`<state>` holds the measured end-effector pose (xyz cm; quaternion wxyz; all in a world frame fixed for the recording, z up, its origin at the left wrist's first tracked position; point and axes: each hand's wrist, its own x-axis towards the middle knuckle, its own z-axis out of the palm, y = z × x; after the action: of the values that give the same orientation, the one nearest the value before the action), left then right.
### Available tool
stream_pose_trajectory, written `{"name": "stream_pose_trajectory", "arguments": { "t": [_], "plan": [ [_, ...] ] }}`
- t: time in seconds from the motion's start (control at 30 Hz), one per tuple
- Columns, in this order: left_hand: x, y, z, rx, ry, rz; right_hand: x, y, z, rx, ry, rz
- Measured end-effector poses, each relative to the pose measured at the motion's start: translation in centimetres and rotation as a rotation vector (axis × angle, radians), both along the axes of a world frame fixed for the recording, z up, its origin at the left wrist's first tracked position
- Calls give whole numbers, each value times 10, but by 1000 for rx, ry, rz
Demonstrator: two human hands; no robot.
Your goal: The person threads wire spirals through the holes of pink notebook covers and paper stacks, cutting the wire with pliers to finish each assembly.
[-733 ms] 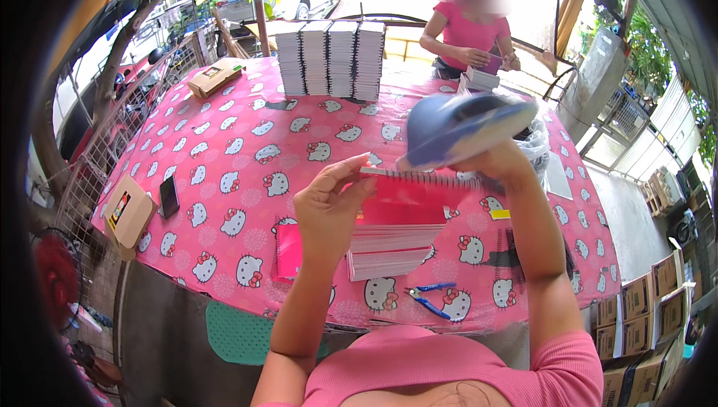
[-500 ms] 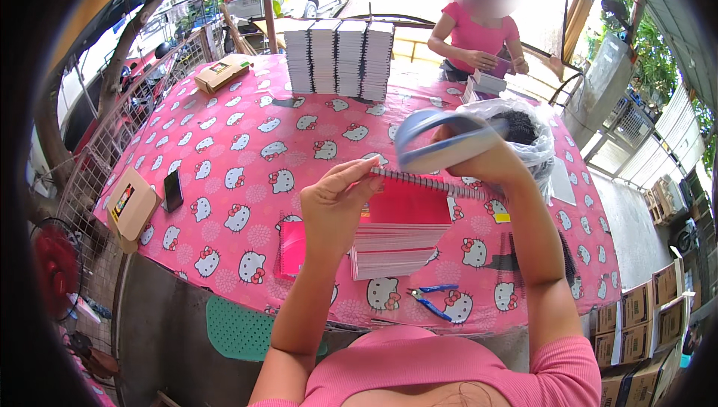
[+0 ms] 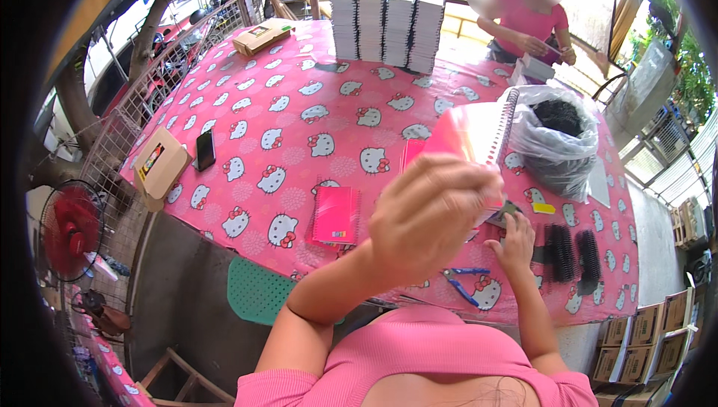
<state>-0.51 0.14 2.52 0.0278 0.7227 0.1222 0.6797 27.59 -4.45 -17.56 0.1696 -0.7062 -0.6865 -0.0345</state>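
My left hand (image 3: 437, 216) is raised over the table, closed on a pink-covered notebook (image 3: 471, 126) with white pages and a black spiral along its right edge. The notebook is tilted and partly behind my fingers. Low on the table, my right hand (image 3: 514, 244) rests with fingers stretched and thumb apart, touching a small grey object (image 3: 501, 215) that is mostly hidden. Blue-handled cutting pliers (image 3: 464, 286) lie just left of my right wrist. Two bunches of black spiral coils (image 3: 561, 254) lie to its right.
A small pink notebook stack (image 3: 335, 216) lies left of centre. A clear plastic bag (image 3: 557, 160) of black coils stands right. Tall notebook stacks (image 3: 385, 29), a phone (image 3: 205, 150) and cardboard boxes (image 3: 162, 166) are further off. Another person (image 3: 531, 22) handles papers at the far right.
My right hand has come down to the table; the blue-grey looped tool it held is no longer in it. My left hand has moved right with the notebook, which is now turned more upright.
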Motion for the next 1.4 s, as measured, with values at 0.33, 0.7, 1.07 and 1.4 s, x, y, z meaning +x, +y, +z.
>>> {"name": "stream_pose_trajectory", "arguments": {
  "t": [0.33, 0.7, 1.07, 1.4],
  "plan": [
    [17, -9, -44, -321, 42, -66, -49, -75, 18, -180, 627, 95],
    [19, -14, -38, -240, 109, -54, -79, -45, 180, 33, 757, 500],
    [-67, 16, -23, -588, -630, 268, -54, -65, 10, -31, 341, 334],
    [-156, 110, -126, -416, 750, 553, -46, 41, 130, 128, 900, 115]
  ]
}}
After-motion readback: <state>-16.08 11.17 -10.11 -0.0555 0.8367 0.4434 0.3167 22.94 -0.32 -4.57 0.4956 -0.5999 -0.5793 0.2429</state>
